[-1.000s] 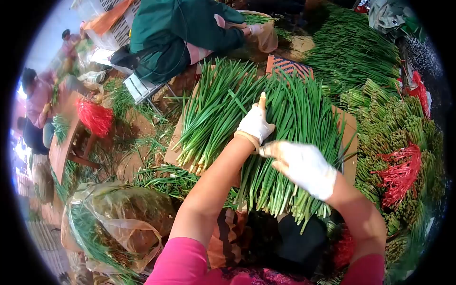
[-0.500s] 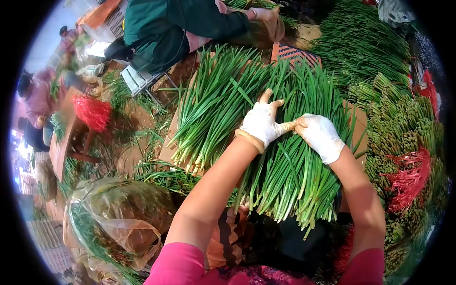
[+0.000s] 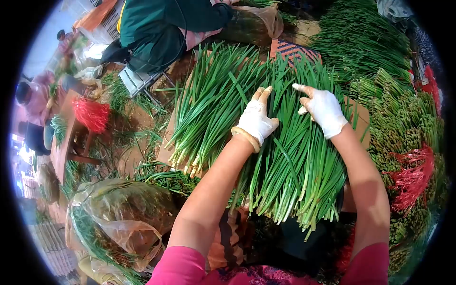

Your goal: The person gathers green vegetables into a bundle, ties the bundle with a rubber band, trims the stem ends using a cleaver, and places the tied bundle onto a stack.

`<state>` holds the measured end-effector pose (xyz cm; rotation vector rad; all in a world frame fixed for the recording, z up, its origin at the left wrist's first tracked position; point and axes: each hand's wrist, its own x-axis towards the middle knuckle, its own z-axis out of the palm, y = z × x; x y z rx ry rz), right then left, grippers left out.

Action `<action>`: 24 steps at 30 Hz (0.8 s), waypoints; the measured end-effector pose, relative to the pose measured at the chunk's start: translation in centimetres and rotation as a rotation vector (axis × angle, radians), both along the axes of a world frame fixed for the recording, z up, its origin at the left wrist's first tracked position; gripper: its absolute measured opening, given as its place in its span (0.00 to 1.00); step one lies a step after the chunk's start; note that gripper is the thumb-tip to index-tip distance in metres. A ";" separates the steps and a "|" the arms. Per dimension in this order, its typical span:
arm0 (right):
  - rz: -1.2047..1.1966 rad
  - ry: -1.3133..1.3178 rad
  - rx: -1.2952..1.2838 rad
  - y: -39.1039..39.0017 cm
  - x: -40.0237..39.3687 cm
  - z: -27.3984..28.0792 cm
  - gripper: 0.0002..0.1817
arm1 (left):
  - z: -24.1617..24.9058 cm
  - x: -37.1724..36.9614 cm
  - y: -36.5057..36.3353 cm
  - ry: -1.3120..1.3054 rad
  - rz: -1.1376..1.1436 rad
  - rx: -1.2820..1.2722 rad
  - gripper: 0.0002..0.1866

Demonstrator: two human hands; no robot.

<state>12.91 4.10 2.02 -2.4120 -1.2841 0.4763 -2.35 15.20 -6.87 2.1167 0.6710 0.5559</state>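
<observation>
A wide heap of garlic chives (image 3: pixel 297 166) lies in front of me, pale stem ends toward my body and green leaves pointing away. Another heap of chives (image 3: pixel 209 109) spreads beside it on the left. My left hand (image 3: pixel 258 119), in a whitish glove with a tan band at the wrist, rests over the line between the two heaps. Its fingers are stretched out, with the thumb apart. Over the upper right of the nearer heap is my gloved right hand (image 3: pixel 325 111), index finger extended and thumb apart. Neither hand grips any chives.
Tied bundles (image 3: pixel 403 128) with red strips (image 3: pixel 413 178) are stacked at right. More loose chives (image 3: pixel 363 38) lie at the far right. A plastic bag (image 3: pixel 128 209) stands at lower left. A co-worker in a green garment (image 3: pixel 154 28) sits near a folding stool (image 3: pixel 135 80).
My hands, earlier meeting at the thumb and fingertips over the chives, have come apart. The right hand has moved up and opened; the left has shifted slightly left. The co-worker's arm has drawn back.
</observation>
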 end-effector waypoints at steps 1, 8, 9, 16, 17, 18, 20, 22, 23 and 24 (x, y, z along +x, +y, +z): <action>-0.018 -0.025 -0.094 0.8 0.0 0.8 0.21 | 0.1 -0.1 0.0 -0.001 0.000 0.004 0.44; 0.453 -0.721 -0.259 3.7 3.3 -3.6 0.12 | -0.3 0.0 0.3 -0.043 -0.035 0.013 0.42; 0.492 -0.710 -0.229 3.7 3.7 -3.7 0.10 | -0.5 0.0 0.1 -0.097 -0.029 0.024 0.42; 0.291 -0.293 0.573 2.6 1.3 -1.3 0.07 | 0.9 0.9 -3.6 0.413 -0.105 0.517 0.39; 0.211 -0.005 0.801 2.6 1.7 0.1 0.07 | 0.7 0.8 -3.7 0.427 -0.111 0.514 0.39; 0.129 0.288 1.023 2.8 2.0 2.8 0.07 | 0.8 0.9 -3.7 0.438 -0.113 0.517 0.39; -0.048 0.180 1.185 1.0 3.0 8.3 0.07 | 1.1 0.7 -3.6 0.443 -0.134 0.511 0.39; -0.186 0.299 1.158 -2.0 2.3 12.9 0.08 | 1.3 0.7 -3.3 0.412 -0.146 0.521 0.39; -0.165 0.253 1.172 -3.4 0.8 14.0 0.10 | 1.8 0.7 -3.2 0.442 -0.171 0.488 0.39; -0.128 0.280 1.126 -5.3 -0.6 15.0 0.10 | 2.6 0.7 -2.9 0.491 -0.209 0.426 0.39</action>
